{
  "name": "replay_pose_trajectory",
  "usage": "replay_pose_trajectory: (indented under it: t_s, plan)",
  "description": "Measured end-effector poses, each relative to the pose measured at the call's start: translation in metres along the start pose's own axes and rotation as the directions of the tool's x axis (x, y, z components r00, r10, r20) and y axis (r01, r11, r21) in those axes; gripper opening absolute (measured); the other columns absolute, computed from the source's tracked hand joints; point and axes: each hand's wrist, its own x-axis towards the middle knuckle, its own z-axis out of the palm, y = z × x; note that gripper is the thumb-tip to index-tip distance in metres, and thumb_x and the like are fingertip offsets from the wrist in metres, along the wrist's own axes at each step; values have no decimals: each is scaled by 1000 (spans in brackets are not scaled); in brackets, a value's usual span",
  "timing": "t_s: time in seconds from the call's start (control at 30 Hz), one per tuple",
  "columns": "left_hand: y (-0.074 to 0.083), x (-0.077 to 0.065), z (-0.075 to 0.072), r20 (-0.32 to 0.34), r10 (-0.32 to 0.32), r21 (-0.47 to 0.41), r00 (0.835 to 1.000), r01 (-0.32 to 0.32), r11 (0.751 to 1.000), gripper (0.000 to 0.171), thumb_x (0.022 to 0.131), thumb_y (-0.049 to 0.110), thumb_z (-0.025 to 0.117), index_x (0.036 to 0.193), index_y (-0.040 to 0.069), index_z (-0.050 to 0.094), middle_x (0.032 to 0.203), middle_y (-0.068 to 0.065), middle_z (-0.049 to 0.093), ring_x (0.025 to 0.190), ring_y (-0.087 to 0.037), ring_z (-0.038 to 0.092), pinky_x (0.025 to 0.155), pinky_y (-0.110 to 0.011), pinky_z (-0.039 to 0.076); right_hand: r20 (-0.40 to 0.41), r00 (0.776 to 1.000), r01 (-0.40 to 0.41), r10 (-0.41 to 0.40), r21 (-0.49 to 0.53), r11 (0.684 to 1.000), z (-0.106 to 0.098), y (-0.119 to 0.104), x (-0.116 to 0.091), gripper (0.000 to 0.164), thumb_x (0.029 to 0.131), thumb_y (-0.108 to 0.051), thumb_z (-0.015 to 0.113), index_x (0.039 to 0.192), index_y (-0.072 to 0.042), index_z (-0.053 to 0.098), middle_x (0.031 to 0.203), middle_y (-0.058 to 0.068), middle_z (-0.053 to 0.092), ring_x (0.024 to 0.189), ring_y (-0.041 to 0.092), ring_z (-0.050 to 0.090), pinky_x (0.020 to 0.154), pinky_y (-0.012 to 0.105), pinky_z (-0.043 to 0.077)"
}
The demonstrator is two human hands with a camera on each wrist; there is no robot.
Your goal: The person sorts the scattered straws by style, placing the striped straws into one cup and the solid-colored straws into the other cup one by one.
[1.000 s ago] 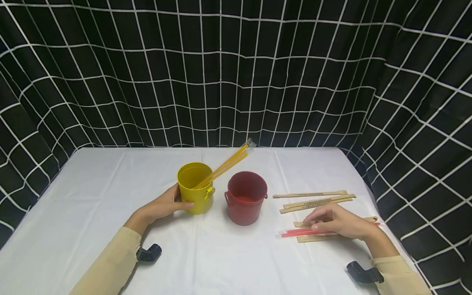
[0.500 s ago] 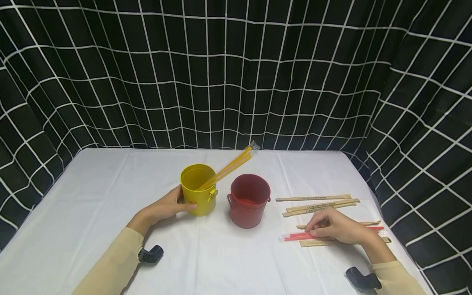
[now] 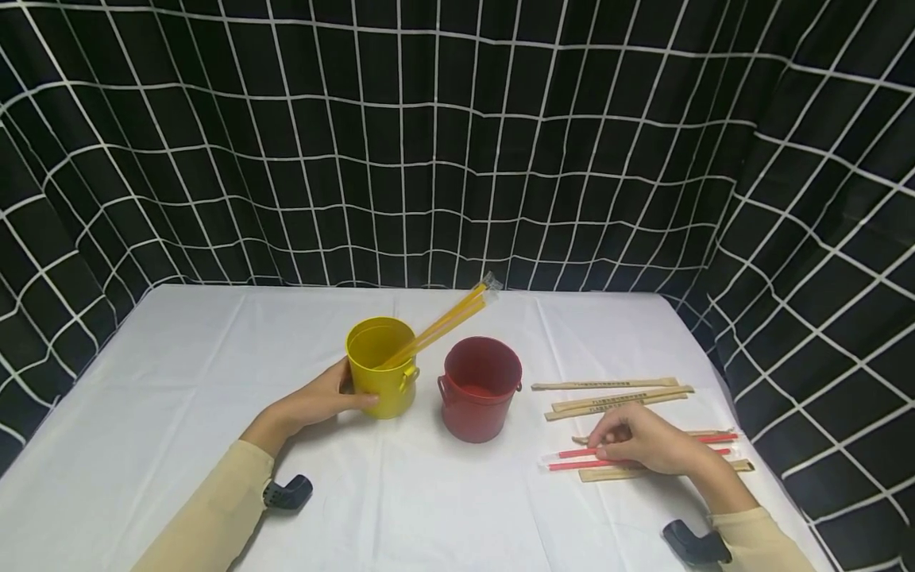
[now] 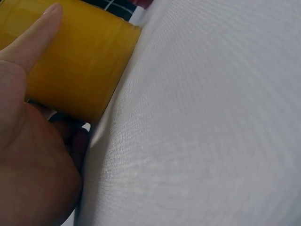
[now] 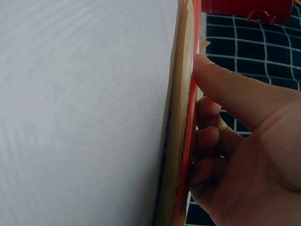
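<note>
My left hand (image 3: 318, 403) grips a small yellow metal bucket (image 3: 389, 389), the thumb along its near side and the other fingers behind it. Several yellow straws (image 3: 450, 316) in clear wrappers lean out of that bucket toward the right. At the right of the table my right hand (image 3: 646, 439) pinches a red straw (image 3: 576, 454) between thumb and fingertips, close over the cloth. Another red straw (image 3: 572, 466) lies just in front of it, and brown paper-wrapped straws (image 3: 608, 475) lie around the hand. In the right wrist view the thumb is right at a red straw (image 5: 192, 108).
Between the two hands stands a red bucket (image 3: 480, 409), close to the yellow one. Beyond the right hand lie several more brown paper-wrapped straws (image 3: 608, 384). A white cloth (image 3: 457, 508) covers the table, and a black curtain with a white grid (image 3: 443, 159) surrounds it.
The right fingers have closed on one red straw, and the red straws, formerly bunched, now lie spread apart. The left hand and yellow bucket have stayed put.
</note>
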Motion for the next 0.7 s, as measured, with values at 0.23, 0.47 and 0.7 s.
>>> replay_pose_trajectory:
  t_s: [0.23,0.47,0.7]
  plan:
    - [0,0,-1,0,-11,16,1000,11,1000,92,84,39,73,154,23,16,163,-2,19,154,-26,13,126,-55,7,-2,1000,16,-16,-2,1000,-1,-5,-1,8,81,-17,74,87,-13,74,77,1,62,67,1,49,56,18,45]
    - [2,-1,-2,0,-6,18,1000,6,1000,94,84,39,73,155,23,14,164,-3,19,154,-28,12,125,-56,7,-51,994,94,-94,3,996,-9,-8,-7,5,85,-19,71,90,-17,72,84,-2,67,74,2,52,62,22,46]
    - [1,-1,-1,5,8,14,1000,-8,1000,91,85,37,72,154,23,15,163,-3,19,153,-28,12,125,-56,7,-210,972,93,-102,-54,994,-18,-28,-11,4,86,-13,70,90,-15,72,85,-5,66,76,2,50,58,22,46]
